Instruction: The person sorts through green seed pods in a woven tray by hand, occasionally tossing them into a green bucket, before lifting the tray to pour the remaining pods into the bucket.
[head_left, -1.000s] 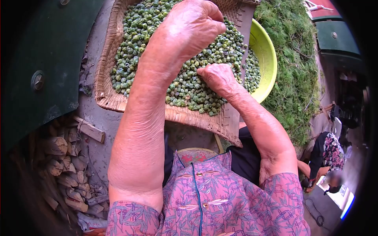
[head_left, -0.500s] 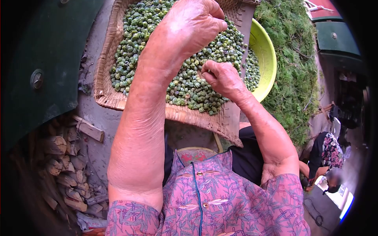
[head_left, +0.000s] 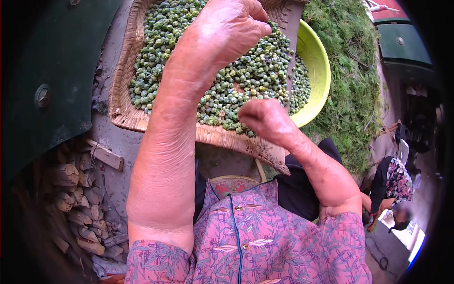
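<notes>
A woven basket tray (head_left: 124,71) holds a thick layer of small green pods (head_left: 156,52). My left hand (head_left: 236,23) is above the upper part of the pods, its fingers curled inward; whatever they pinch is hidden. Over the tray's lower right part is my right hand (head_left: 269,120), slightly blurred, with the fingers bent down towards the pods. Beside the tray's right edge stands a yellow-green basin (head_left: 321,71) with more of the same pods (head_left: 300,85) in it.
Cut green foliage (head_left: 352,94) lies right of the basin. Split firewood (head_left: 78,199) is stacked at the lower left, below a dark green panel (head_left: 47,61). Another person (head_left: 397,184) sits low at the far right. A patterned seat (head_left: 234,184) shows under the tray.
My right hand has moved down towards the tray's near edge. My left hand has barely moved. A bare patch among the pods shows where my right hand was.
</notes>
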Tool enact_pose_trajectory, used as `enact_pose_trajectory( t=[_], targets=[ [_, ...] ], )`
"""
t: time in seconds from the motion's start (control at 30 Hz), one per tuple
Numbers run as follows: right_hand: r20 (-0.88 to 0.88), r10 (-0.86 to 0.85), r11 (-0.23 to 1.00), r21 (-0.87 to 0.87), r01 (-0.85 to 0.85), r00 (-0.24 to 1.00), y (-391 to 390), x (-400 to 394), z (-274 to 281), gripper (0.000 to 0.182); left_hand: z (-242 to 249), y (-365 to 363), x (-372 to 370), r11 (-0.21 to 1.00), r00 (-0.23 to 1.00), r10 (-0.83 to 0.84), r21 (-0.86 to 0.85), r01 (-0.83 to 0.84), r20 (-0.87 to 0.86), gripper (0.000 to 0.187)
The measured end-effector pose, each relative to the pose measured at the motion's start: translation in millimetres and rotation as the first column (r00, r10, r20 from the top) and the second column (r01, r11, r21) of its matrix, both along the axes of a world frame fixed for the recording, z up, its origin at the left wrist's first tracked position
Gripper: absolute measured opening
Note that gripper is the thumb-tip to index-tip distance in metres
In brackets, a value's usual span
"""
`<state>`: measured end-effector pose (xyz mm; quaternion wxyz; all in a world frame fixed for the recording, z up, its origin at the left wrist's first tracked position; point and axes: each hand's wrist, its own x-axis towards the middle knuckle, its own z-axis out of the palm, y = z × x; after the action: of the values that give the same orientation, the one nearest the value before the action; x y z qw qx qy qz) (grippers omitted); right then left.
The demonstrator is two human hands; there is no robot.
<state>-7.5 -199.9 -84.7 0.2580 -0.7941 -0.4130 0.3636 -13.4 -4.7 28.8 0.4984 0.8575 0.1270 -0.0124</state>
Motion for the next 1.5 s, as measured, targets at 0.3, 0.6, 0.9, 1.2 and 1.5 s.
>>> enact_pose_trajectory(
  t=[0.3, 0.6, 0.9, 1.2, 1.5],
  targets=[
    [0.364, -0.095, 0.992, -0.039, 0.117, 0.926, 6.0, 28.6, -47.3, 0.013, -12.6, 9.1, 0.8, 0.999, 0.999, -0.026, -0.029, 0.027, 0.022, 0.028],
    [0.306, -0.173, 0.983, -0.007, 0.184, 0.936, 10.3, 29.6, -48.3, 0.010, 7.3, -1.1, -2.6, 0.999, 0.998, 0.032, 0.001, -0.032, -0.052, 0.029],
    [-0.094, -0.471, 0.878, 0.047, 0.476, 0.877, 7.4, 47.7, -21.3, 0.015, 0.5, -1.9, 4.3, 1.000, 0.995, 0.018, -0.017, -0.020, -0.102, 0.028],
    [-0.221, -0.565, 0.812, 0.026, 0.584, 0.795, 11.3, 43.3, -18.4, 0.014, -3.1, -2.8, 1.3, 1.000, 1.000, -0.009, -0.006, 0.009, -0.010, 0.028],
    [0.096, -0.449, 0.889, 0.142, 0.434, 0.888, 13.8, 42.1, -34.7, 0.008, -6.5, 5.5, -2.4, 0.998, 0.999, -0.041, -0.056, 0.040, -0.002, 0.028]
  ],
)
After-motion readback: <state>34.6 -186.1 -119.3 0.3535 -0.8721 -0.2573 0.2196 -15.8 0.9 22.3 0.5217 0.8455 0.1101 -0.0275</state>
